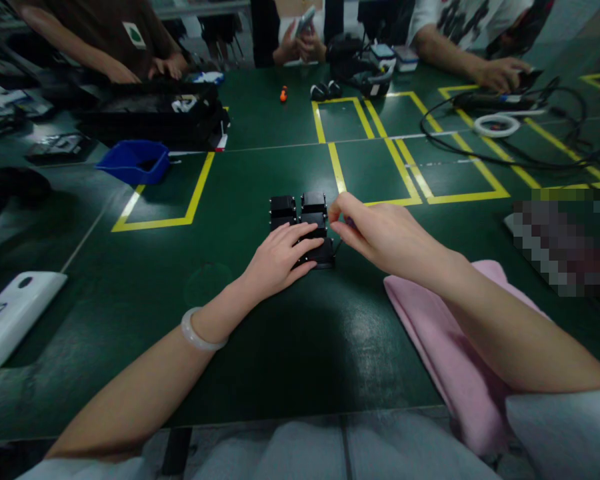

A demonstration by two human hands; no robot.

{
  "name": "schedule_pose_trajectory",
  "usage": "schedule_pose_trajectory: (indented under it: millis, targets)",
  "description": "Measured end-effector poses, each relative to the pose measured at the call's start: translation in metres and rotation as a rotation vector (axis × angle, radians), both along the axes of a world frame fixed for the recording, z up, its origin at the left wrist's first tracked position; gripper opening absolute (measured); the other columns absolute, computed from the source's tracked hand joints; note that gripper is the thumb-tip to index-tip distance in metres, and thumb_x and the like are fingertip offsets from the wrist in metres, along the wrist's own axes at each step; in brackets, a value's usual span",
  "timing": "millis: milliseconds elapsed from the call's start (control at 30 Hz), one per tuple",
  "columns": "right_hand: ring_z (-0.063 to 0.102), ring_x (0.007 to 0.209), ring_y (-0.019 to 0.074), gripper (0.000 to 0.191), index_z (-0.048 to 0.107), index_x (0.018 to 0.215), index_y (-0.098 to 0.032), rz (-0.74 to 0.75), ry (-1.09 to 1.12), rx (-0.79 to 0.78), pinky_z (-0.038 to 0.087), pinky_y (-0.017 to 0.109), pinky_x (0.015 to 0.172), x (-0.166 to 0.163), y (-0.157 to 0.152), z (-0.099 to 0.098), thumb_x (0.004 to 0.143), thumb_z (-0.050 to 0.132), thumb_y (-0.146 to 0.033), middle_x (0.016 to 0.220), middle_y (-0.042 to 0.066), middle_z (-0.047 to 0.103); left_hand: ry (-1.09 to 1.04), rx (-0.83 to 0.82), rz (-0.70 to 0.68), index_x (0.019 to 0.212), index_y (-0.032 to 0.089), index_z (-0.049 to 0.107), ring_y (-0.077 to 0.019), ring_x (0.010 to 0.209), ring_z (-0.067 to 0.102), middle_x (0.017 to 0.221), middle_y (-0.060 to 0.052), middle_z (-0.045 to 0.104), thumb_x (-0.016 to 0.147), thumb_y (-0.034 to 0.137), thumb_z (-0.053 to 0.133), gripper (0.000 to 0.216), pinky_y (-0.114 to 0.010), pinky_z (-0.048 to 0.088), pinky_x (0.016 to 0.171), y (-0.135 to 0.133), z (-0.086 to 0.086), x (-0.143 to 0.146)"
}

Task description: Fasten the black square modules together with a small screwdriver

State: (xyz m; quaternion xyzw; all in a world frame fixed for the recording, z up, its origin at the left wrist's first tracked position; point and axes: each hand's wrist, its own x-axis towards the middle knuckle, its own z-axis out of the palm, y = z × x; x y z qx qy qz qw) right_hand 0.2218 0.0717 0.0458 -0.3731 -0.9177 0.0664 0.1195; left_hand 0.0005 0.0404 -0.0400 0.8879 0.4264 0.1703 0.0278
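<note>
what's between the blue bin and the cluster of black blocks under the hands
In the head view, only bare green table crossed by a yellow tape line lies between the blue bin and the black blocks.

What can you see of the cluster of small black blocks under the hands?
The cluster of small black blocks sits mid-table on the green mat: boxy, matte, plastic-looking units packed side by side, with pale specks at their corners. The left hand lies flat across the near ones; the right hand pinches at the cluster's right edge.
</note>
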Motion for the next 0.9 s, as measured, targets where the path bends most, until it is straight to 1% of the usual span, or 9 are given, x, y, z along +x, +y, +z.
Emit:
schedule_pose_trajectory:
  millis: [133, 300, 500, 667, 833, 900]
  targets:
    - [0.053, 0.058, 0.0132, 0.026, 0.049, 0.112, -0.017, 0.026, 0.014, -0.007, 0.024, 0.024, 0.055, -0.0002, -0.0010, 0.0007, 0.097, 0.032, -0.031, 0.071, 0.000, 0.061, 0.011, -0.003, 0.003, 0.132, 0.022, 0.050, -0.0263, 0.137, 0.039, 0.146, -0.009, 0.044, 0.095, 0.033, 0.049, 0.039, -0.051, 0.029, 0.115, 0.0005, 0.0000, -0.0002]
    - [0.052, 0.058, 0.0145, 0.035, 0.055, 0.102, -0.018, 0.004, -0.036, 0.029, 0.023, 0.025, 0.054, -0.0006, -0.0016, 0.0028, 0.098, 0.029, -0.042, 0.066, 0.000, 0.058, 0.005, 0.002, 0.001, 0.131, 0.021, 0.051, -0.0261, 0.137, 0.039, 0.146, -0.010, 0.044, 0.094, 0.033, 0.050, 0.038, -0.050, 0.029, 0.115, 0.0006, -0.0006, -0.0003]
    - [0.051, 0.057, 0.0131, 0.028, 0.050, 0.112, -0.017, 0.010, -0.014, 0.005, 0.023, 0.024, 0.054, 0.0012, -0.0016, 0.0044, 0.096, 0.031, -0.030, 0.070, 0.000, 0.060, 0.016, 0.007, 0.002, 0.131, 0.023, 0.051, -0.0257, 0.137, 0.038, 0.147, -0.009, 0.043, 0.095, 0.034, 0.048, 0.038, -0.050, 0.029, 0.115, 0.0006, -0.0006, -0.0004]
    - [0.050, 0.055, 0.0137, 0.035, 0.055, 0.102, -0.018, 0.000, -0.057, 0.046, 0.020, 0.025, 0.053, 0.0011, -0.0009, 0.0033, 0.098, 0.029, -0.042, 0.066, 0.001, 0.058, 0.026, 0.011, 0.006, 0.131, 0.021, 0.051, -0.0258, 0.137, 0.038, 0.147, -0.010, 0.043, 0.095, 0.033, 0.050, 0.038, -0.048, 0.029, 0.116, 0.0009, -0.0012, -0.0006]
    - [0.052, 0.057, 0.0132, 0.029, 0.052, 0.110, -0.017, 0.000, -0.036, 0.047, 0.022, 0.024, 0.053, 0.0012, -0.0018, 0.0037, 0.097, 0.030, -0.031, 0.069, 0.000, 0.060, 0.025, 0.000, 0.006, 0.132, 0.022, 0.051, -0.0255, 0.137, 0.039, 0.147, -0.009, 0.043, 0.095, 0.033, 0.050, 0.039, -0.048, 0.029, 0.115, 0.0014, -0.0009, -0.0002]
    - [0.053, 0.058, 0.0133, 0.029, 0.052, 0.109, -0.017, 0.009, -0.031, 0.047, 0.022, 0.024, 0.053, 0.0016, -0.0022, 0.0039, 0.097, 0.031, -0.032, 0.070, 0.001, 0.061, 0.016, 0.005, 0.005, 0.131, 0.022, 0.052, -0.0257, 0.137, 0.039, 0.147, -0.009, 0.043, 0.095, 0.033, 0.050, 0.038, -0.048, 0.029, 0.115, 0.0015, -0.0010, -0.0002]
